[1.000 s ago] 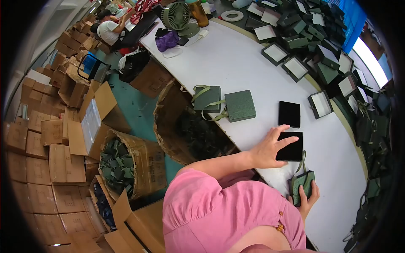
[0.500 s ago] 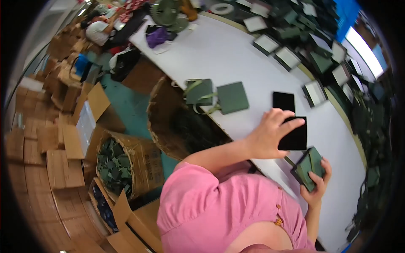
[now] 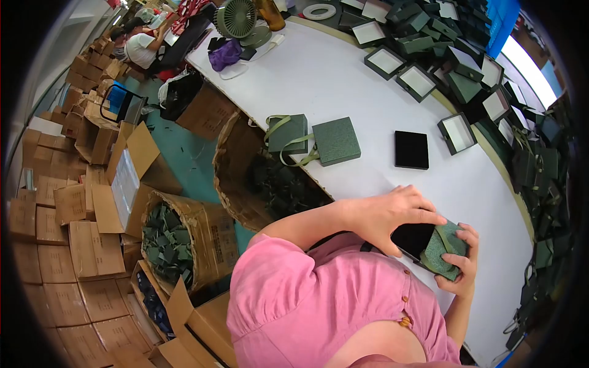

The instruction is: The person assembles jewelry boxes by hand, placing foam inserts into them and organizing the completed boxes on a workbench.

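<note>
My right hand (image 3: 461, 260) is wrapped round a green box (image 3: 446, 245) with a ribbon across it, tilted over the near side of the table. A black pad (image 3: 414, 238) meets the side of this box, gripped by my left hand (image 3: 402, 214) between thumb and fingers. On the white table, just beyond my hands, lies a second black square pad (image 3: 411, 149). Two closed green boxes with ribbons, one box (image 3: 337, 141) and its neighbour (image 3: 288, 134), rest side by side near the left table edge.
Open box trays with white insides, such as one tray (image 3: 457, 134), line the far edge beside a heap of green boxes (image 3: 423, 37). Cartons (image 3: 92, 248) and a bin of green pieces (image 3: 165, 242) stand left. A person (image 3: 142, 49) sits beyond.
My left hand has brought the black pad down from above the table to the green box. My right hand has turned the box a little. The other pad stays on the table.
</note>
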Available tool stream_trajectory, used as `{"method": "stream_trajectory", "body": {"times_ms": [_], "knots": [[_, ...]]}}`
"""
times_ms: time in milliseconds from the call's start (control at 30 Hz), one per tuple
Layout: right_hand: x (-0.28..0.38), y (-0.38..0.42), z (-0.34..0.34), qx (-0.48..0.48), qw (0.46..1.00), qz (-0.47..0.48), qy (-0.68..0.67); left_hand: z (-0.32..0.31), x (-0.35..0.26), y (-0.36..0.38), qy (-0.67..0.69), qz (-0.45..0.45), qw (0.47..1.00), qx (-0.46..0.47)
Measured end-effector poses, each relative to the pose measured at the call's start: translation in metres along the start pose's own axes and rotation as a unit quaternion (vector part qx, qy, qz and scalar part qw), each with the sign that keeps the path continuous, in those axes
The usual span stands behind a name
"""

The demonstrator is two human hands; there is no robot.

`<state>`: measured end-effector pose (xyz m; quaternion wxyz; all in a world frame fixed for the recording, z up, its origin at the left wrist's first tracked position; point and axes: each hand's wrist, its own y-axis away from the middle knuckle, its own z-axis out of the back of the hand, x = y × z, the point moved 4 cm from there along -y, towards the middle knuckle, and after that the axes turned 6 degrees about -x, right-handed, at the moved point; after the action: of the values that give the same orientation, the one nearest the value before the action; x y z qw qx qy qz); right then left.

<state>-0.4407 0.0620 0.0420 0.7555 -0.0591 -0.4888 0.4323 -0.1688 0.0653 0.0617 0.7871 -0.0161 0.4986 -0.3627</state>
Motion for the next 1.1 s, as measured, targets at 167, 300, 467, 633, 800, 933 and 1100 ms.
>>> {"method": "stream_trajectory", "body": {"times_ms": [167,300,467,633,800,933,1100], "knots": [[-0.004,0.0,-0.033,-0.066,0.997,-0.042,0.013,-0.031,0.005,0.004,0.16,0.023,0.981,-0.109],[-0.006,-0.02,-0.059,-0.066,0.996,0.025,-0.049,-0.04,0.01,0.002,0.102,-0.019,0.99,-0.094],[-0.061,-0.059,-0.036,-0.024,0.993,-0.075,0.088,-0.017,0.041,0.017,-0.23,0.1,0.968,-0.011],[-0.096,-0.119,-0.056,-0.001,0.988,-0.055,0.141,0.036,0.04,0.037,-0.383,0.195,0.902,0.046],[-0.108,-0.149,-0.106,0.075,0.985,0.055,0.144,0.058,0.049,0.04,-0.427,0.31,0.847,0.061],[-0.099,-0.157,-0.073,-0.03,0.986,-0.022,0.162,0.072,0.051,0.03,-0.51,0.323,0.796,0.042],[-0.169,-0.152,0.001,-0.14,0.898,-0.139,0.394,0.018,0.104,-0.024,-0.357,0.215,0.902,-0.114]]}}
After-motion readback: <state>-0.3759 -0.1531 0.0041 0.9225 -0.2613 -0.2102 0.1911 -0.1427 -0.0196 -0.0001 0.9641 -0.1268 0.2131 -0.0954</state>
